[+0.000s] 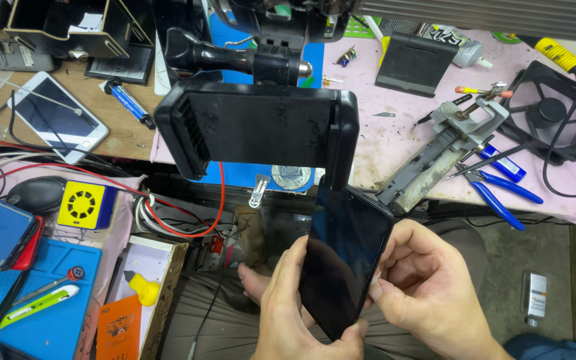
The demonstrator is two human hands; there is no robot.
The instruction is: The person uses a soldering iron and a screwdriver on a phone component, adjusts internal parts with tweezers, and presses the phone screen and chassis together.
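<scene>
The black phone clamp (261,127) on its mount fills the upper centre of your view, over the pink-covered bench (401,143). Just below it you hold a black smartphone (345,257) tilted above your lap: glossy dark screen, unlit, no visible cracks. Your left hand (295,313) wraps its lower left edge; your right hand (428,293) pinches the right edge.

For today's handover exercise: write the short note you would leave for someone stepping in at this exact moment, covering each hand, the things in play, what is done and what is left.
Left hand: grips the black glossy slab smartphone from its left edge and bottom.
Right hand: fingertips on the phone's right edge.
The phone, screen dark, is tilted over the lap, below the black plastic clamp holder.
Blue-handled pliers lie on the pink bench mat.
Done: phone in hand, both hands on it.
Left: screen not lit; pliers untouched.
</scene>
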